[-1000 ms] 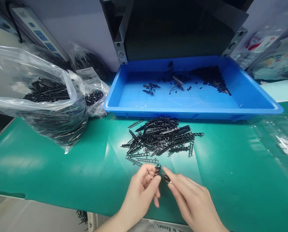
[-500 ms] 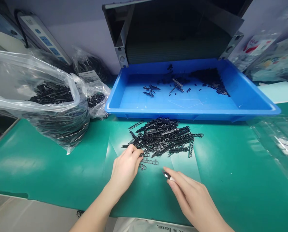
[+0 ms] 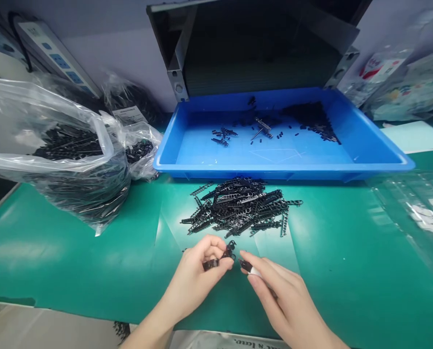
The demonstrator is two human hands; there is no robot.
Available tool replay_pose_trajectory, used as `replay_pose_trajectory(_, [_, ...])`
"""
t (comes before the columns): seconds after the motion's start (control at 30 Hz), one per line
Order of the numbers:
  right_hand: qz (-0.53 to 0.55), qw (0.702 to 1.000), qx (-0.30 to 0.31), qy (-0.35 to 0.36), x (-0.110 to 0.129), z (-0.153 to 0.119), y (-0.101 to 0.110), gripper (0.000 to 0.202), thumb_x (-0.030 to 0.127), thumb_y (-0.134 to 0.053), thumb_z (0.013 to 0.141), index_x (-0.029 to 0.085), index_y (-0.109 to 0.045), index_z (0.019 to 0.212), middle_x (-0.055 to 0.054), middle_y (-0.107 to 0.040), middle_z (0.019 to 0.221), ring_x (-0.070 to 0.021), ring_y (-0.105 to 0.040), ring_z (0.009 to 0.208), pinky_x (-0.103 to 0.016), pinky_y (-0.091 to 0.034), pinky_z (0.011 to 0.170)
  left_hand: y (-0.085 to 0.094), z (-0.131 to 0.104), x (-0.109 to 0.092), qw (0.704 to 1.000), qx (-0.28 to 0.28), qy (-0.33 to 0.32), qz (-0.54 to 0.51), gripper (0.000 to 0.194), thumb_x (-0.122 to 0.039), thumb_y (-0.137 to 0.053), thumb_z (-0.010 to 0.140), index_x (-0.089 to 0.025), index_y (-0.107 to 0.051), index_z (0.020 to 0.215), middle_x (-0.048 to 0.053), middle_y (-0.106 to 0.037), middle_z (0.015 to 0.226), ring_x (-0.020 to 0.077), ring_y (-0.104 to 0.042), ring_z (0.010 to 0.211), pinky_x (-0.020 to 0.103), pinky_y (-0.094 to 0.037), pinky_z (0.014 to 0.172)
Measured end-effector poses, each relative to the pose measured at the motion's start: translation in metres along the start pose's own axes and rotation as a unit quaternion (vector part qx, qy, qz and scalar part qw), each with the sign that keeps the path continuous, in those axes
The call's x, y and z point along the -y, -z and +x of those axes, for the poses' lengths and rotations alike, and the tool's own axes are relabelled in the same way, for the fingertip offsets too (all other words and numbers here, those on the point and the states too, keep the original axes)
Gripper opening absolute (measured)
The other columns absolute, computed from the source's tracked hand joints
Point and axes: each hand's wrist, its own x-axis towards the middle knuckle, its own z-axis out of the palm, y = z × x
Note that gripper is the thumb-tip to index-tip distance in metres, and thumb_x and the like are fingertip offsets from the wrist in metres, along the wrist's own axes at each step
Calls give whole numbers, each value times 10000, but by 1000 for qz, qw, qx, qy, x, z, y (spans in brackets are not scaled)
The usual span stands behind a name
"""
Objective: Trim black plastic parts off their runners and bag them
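Note:
My left hand is closed around a few black plastic strips with small rings, their ends poking out past the thumb and fingertips. Close to its right, my right hand pinches a small black-and-white piece between thumb and index finger; its kind is not clear. A small gap separates the two hands. Just beyond them lies a heap of similar black strips on the green mat.
A blue tray behind the heap holds scattered black parts and a small metal tool. Left stands an open clear bag full of black strips. At right are a clear plastic tray with white pieces and a bottle.
My left hand has picked up black strips from the heap's near edge and moved right and toward me, close to my right hand. The right hand keeps its pinch, nearly still.

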Motion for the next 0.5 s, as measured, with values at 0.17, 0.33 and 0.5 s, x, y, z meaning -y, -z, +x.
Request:
replay_pose_trajectory(0.17, [-45, 999, 17, 3, -2, 2, 1, 305, 209, -336, 928, 178, -486, 1191, -43, -645, 794, -168, -606, 687, -249, -449, 506, -14, 1, -4, 980, 55, 76, -175, 151, -290, -587, 747, -195, -529, 849, -35, -533, 633, 110, -451, 584, 208, -360, 519])
replay_pose_trajectory(0.33, [-63, 997, 32, 16, 0, 6, 4, 320, 212, -318, 930, 173, -494, 1194, -41, -650, 774, -172, -598, 677, -252, -432, 497, -15, 0, -5, 978, 57, 76, -186, 129, -281, -596, 744, -192, -540, 820, -30, -540, 621, 109, -436, 576, 210, -361, 523])
replay_pose_trajectory(0.5, [-57, 998, 33, 22, -1, 7, 6, 296, 202, -343, 921, 172, -539, 1141, -32, -653, 805, -170, -590, 669, -264, -440, 501, -15, -1, -5, 979, 56, 73, -180, 104, -279, -581, 760, -200, -541, 814, -36, -528, 626, 103, -425, 566, 207, -354, 526])
